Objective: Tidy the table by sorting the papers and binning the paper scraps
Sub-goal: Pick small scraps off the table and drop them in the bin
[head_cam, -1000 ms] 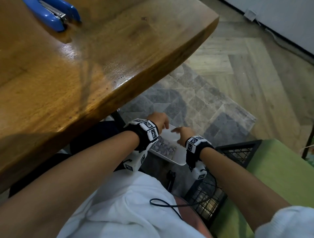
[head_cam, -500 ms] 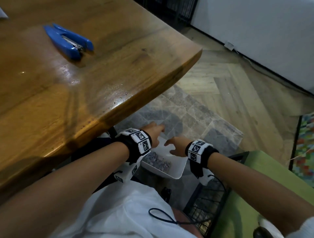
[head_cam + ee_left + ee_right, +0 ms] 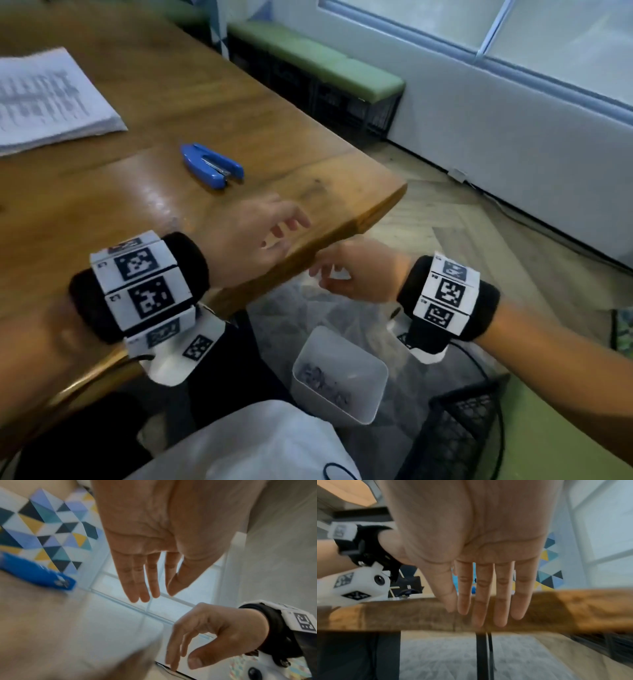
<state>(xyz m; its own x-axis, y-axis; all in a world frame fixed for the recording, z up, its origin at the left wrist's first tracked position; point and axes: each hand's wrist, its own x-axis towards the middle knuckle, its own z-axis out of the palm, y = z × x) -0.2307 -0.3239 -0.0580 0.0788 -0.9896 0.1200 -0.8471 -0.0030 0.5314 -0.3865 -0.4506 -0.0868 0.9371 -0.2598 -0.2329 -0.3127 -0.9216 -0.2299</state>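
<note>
Both hands, left hand [image 3: 255, 236] and right hand [image 3: 356, 270], are hovering empty with fingers loose at the tabletop [image 3: 212, 102] edge, since the scraps [image 3: 325, 380] are lying in the bin [image 3: 371, 394] on the floor below, and papers [image 3: 48, 99] are sitting stacked far left.

My right hand [image 3: 471, 540] fills the upper part of the view, palm toward the camera, fingers [image 3: 484, 595] straight and empty, their tips in front of the wooden table edge [image 3: 573, 608]. Above that edge, to the left, my left wrist's camera mount [image 3: 356, 586] shows. Below the edge lies grey rug [image 3: 445, 655].
</note>
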